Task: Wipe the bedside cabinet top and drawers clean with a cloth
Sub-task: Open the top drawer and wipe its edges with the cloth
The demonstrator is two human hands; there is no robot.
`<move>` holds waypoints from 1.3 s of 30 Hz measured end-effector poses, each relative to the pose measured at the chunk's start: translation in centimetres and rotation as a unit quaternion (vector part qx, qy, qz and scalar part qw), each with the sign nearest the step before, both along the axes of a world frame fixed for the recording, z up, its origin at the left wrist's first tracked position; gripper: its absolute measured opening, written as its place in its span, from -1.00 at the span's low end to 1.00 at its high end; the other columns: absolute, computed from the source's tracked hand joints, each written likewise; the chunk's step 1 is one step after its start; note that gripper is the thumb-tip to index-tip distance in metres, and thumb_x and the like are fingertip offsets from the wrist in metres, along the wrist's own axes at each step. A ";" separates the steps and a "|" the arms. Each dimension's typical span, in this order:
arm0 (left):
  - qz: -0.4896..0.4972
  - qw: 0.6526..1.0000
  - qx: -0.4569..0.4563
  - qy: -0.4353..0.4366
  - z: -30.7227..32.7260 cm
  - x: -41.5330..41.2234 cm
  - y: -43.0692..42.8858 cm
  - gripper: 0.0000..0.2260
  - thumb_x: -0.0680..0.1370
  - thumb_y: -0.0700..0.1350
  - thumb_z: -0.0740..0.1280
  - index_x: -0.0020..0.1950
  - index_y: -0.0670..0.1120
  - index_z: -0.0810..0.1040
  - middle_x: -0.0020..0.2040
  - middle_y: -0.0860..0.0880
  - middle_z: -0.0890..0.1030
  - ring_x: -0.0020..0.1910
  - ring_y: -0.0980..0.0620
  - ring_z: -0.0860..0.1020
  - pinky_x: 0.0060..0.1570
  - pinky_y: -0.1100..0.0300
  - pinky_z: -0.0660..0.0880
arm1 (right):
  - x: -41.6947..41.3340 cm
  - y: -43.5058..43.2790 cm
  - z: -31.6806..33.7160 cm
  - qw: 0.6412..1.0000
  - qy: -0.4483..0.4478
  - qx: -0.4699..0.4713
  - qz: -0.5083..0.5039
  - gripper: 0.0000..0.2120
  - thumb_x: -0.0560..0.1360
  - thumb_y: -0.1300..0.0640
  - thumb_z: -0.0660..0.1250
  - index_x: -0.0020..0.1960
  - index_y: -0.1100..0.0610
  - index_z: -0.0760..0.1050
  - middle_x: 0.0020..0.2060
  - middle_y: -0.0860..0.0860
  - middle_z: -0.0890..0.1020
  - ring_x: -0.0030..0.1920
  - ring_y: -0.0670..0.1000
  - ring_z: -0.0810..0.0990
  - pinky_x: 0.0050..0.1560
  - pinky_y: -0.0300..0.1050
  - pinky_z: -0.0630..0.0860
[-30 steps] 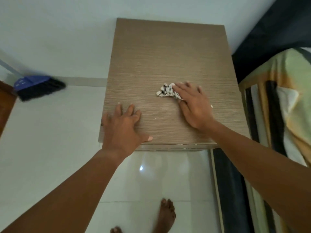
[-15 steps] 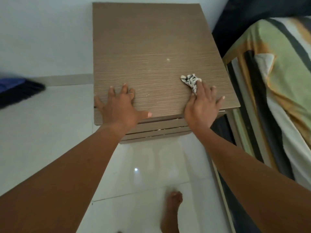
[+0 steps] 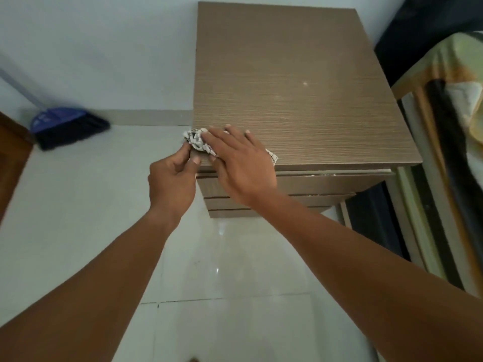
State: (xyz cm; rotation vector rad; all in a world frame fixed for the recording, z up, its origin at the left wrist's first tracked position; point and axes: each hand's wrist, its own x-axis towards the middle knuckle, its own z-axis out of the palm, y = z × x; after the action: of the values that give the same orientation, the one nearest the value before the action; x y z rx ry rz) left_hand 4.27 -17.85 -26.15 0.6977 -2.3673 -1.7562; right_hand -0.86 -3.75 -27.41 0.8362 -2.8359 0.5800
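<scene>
Right hand: your right hand (image 3: 240, 160) lies flat, fingers spread wide, palm pressing the cloth (image 3: 199, 140) onto the front-left corner of the cabinet top (image 3: 295, 74). It grips nothing; it pins the cloth by pressure alone.
Left hand: your left hand (image 3: 172, 178) is curled at the corner's edge, thumb and fingers pinched near the overhanging end of the cloth. Whether they actually hold the fabric or just touch the edge, I cannot tell.
What changed: half a second ago the cloth sat at the front-right of the top under your right hand, with your left hand flat on the front-left. Now the cloth has swept across the whole front strip to the left corner, and your left hand has come off the surface to meet it.
What that means: judging by this, one full pass along the front edge is done, and you look ready to gather dust off the corner or regrip the cloth.
Cloth: bunched, patterned white and dark, partly hanging past the left edge, a small tail showing behind your right palm.
Still to do: a pale speck (image 3: 304, 83) remains mid-top, so the back area likely needs a pass. The drawers (image 3: 326, 181) below look untouched.
Nearby: a broom (image 3: 68, 128) rests on the floor to the left, well apart; the bed (image 3: 454, 126) stands just beside the cabinet's right side.
</scene>
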 end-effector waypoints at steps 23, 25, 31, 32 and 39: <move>0.023 0.843 -0.479 0.244 -15.6 1.8 4.5 -0.63 0.65 -0.06 0.10 0.45 0.02 0.42 0.48 0.11 0.39 0.54 0.00 0.20 0.40 -0.11 0.14 | 2.2 1.7 -12.4 0.886 0.419 -0.185 -0.075 -0.72 0.61 0.12 0.28 0.26 -0.04 0.65 0.21 -0.14 0.67 0.25 0.07 0.55 0.12 0.06 0.39; 0.032 0.829 -0.486 0.274 -16.5 1.5 4.1 -0.64 0.65 -0.08 0.09 0.44 0.02 0.42 0.46 0.13 0.41 0.54 0.05 0.20 0.40 -0.10 0.11 | 1.5 0.3 -13.4 0.885 0.428 -0.157 -0.096 -0.71 0.58 0.03 0.33 0.27 -0.05 0.64 0.19 -0.15 0.66 0.19 0.08 0.54 0.11 0.05 0.37; 0.038 0.801 -0.471 0.367 -16.9 0.5 5.0 -0.69 0.60 -0.19 0.14 0.30 -0.06 0.52 0.31 0.03 0.54 0.42 0.03 0.37 0.38 -0.17 0.14 | 0.7 2.5 -14.8 0.894 0.415 -0.161 -0.042 -0.63 0.61 -0.02 0.25 0.31 0.11 0.60 0.17 0.00 0.63 0.15 0.07 0.51 0.18 0.01 0.40; 0.030 0.797 -0.473 0.375 -16.5 0.4 5.4 -0.72 0.59 -0.19 0.14 0.22 -0.03 0.55 0.23 0.05 0.57 0.35 0.04 0.43 0.37 -0.15 0.15 | 0.7 3.2 -14.8 0.895 0.414 -0.159 -0.043 -0.63 0.63 -0.04 0.21 0.30 0.11 0.60 0.15 -0.01 0.63 0.14 0.05 0.50 0.17 -0.01 0.39; -0.051 0.772 -0.505 0.383 -14.2 0.3 9.7 -0.74 0.62 -0.09 0.17 0.17 0.03 0.62 0.16 0.09 0.64 0.21 0.06 0.51 0.27 -0.01 0.21 | 0.4 9.1 -14.7 0.894 0.406 -0.156 -0.112 -0.68 0.66 -0.03 0.14 0.20 0.06 0.61 0.03 -0.05 0.61 0.06 0.01 0.46 0.08 -0.01 0.39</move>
State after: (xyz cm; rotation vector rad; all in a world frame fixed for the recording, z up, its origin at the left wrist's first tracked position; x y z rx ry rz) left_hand 4.55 -8.12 -40.38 -0.2802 -2.2085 -0.3601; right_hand -0.44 5.40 -42.14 0.5088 -1.9665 0.4794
